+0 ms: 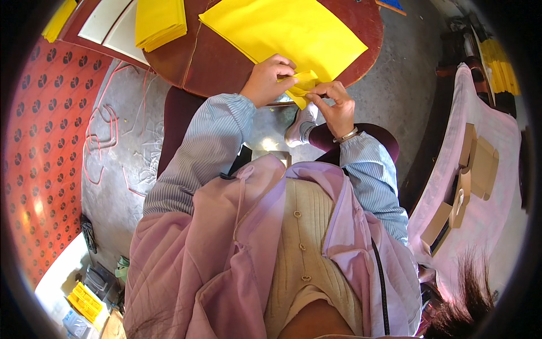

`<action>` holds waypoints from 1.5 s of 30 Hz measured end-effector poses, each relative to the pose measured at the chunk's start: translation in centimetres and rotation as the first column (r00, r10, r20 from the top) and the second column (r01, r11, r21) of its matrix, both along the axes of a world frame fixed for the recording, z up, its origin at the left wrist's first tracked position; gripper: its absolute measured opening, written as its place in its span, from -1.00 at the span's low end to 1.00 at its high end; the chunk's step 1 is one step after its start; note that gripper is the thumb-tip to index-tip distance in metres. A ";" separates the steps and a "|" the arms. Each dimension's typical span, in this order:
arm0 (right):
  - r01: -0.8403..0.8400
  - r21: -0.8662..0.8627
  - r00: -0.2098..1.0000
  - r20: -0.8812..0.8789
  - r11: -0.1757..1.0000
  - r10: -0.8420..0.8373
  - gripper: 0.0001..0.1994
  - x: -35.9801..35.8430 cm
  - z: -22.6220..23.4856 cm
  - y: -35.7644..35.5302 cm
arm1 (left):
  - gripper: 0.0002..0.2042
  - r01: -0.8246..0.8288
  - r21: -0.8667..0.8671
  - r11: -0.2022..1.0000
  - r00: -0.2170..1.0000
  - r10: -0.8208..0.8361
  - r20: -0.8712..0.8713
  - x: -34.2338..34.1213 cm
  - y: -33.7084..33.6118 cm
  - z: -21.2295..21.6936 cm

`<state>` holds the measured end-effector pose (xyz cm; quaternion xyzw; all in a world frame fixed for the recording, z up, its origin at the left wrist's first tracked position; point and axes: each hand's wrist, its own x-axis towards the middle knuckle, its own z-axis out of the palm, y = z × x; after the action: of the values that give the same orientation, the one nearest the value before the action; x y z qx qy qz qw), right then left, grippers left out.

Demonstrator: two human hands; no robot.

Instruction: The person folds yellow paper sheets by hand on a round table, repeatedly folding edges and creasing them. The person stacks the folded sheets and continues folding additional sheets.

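A large, flat yellow sheet (299, 37), thin and fabric-like, lies across the round brown table (217, 62). Its near corner comes over the table's edge toward me and is bunched and folded between my hands. My left hand (266, 80) pinches this folded part from the left, thumb against the fingers. From the right, my right hand (336, 108) grips the same corner between thumb and fingertips. Whether the yellow piece is a single layer or a bag, I cannot tell. A stack of folded yellow pieces (161, 24) sits at the table's left.
My legs and a pale shoe (294, 133) are below the table edge. Pinkish cords (107, 133) lie on the grey floor at left, beside a red patterned panel (48, 135). On the right, an open cardboard box (483, 169) rests on pink cloth (451, 124).
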<state>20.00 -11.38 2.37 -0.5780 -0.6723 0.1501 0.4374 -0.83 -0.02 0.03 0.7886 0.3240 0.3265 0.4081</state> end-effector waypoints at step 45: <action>0.045 -0.197 0.984 -0.161 0.979 -0.077 -0.86 -0.5 0.2 -0.1 | -0.76 0.100 0.047 0.994 0.995 -0.099 -0.012 -0.6 0.1 0.0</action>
<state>19.55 -11.49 2.55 -0.6233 -0.5973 0.2490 0.4390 -1.42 0.04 0.03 0.8148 0.2782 0.3097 0.4035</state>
